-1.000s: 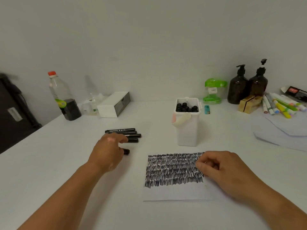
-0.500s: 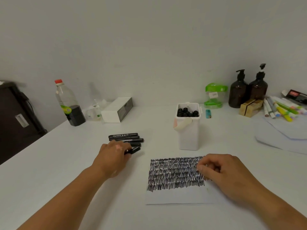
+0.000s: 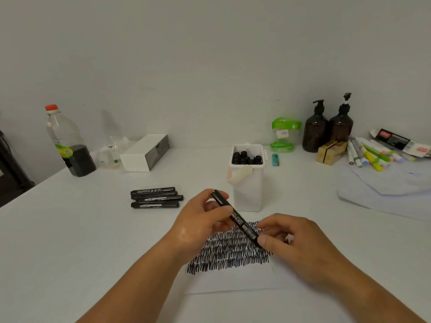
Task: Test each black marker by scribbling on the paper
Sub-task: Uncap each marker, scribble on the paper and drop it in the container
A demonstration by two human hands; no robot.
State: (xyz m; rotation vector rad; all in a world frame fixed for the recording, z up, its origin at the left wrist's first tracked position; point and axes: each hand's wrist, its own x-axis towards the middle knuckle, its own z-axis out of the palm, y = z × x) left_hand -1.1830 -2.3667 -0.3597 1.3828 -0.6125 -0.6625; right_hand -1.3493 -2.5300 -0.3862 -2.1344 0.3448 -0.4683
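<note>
One black marker [image 3: 235,215] is held between both hands above the paper [image 3: 233,279]. The left hand [image 3: 198,221] has its fingers curled round the marker's upper half. The right hand [image 3: 296,243] pinches the lower end between thumb and fingers. The marker slants down from left to right. Its lower end is hidden behind the right thumb, so I cannot tell whether a cap is on. The single sheet lies flat under the hands, most of it filled with rows of black scribbles [image 3: 224,252]; its near strip is bare.

Left of the hands, four loose markers [image 3: 155,198] lie side by side on the table [image 3: 70,229], touching, the second mostly covered by its neighbours. Just behind the paper stands one white tub [image 3: 248,194] packed with upright markers [image 3: 247,157], their caps too crowded to count.

Along the back I count:
- one red-capped plastic bottle [image 3: 70,145] holding dark liquid
- one small clear bottle [image 3: 109,155]
- one white box [image 3: 145,152]
- one green-lidded jar [image 3: 285,134]
- one blue lighter [image 3: 275,159]
- two brown pump bottles [image 3: 314,131]
- two small gold boxes [image 3: 331,151]

A heap of coloured pens [image 3: 368,155] lies far right, above pale loose sheets [image 3: 384,190] that run out of sight.

The table is white and the wall [image 3: 210,54] is plain pale grey. Something dark [image 3: 9,173] stands at the left edge, too cut off to identify.
</note>
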